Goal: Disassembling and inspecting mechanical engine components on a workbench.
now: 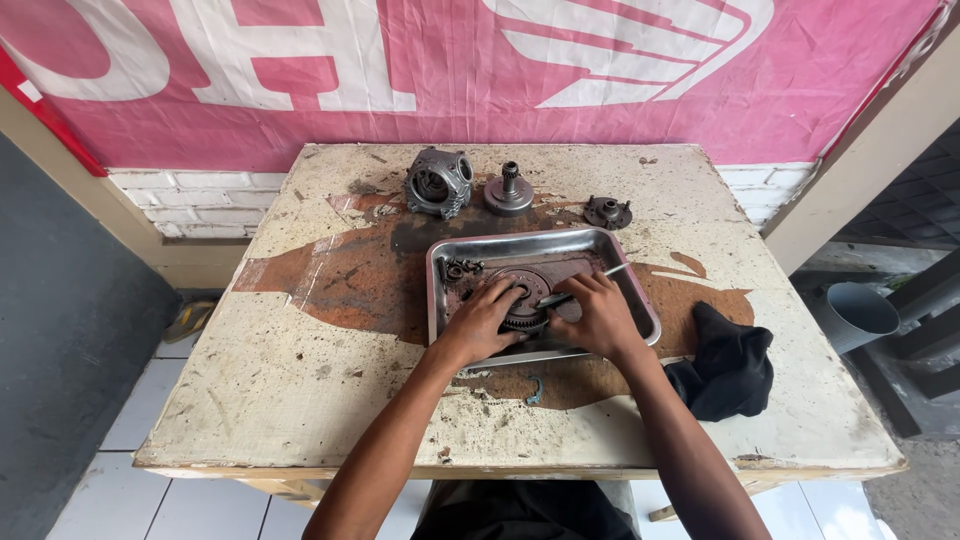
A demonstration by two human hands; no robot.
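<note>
1. A shiny rectangular steel tray (640,290) sits on the worn, peeling table (300,400).
2. In it lies a round toothed gear (522,298), dark and greasy.
3. The left hand (482,322) presses spread fingers on the gear.
4. The right hand (598,315) pinches a thin metal tool (580,287).

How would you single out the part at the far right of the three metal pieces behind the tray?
Start at the worn table and find the steel tray near its middle. Beyond the tray's far rim sit three metal parts; the rightmost is a small flat dark disc, lower than the bulky housing and the shafted hub.
</note>
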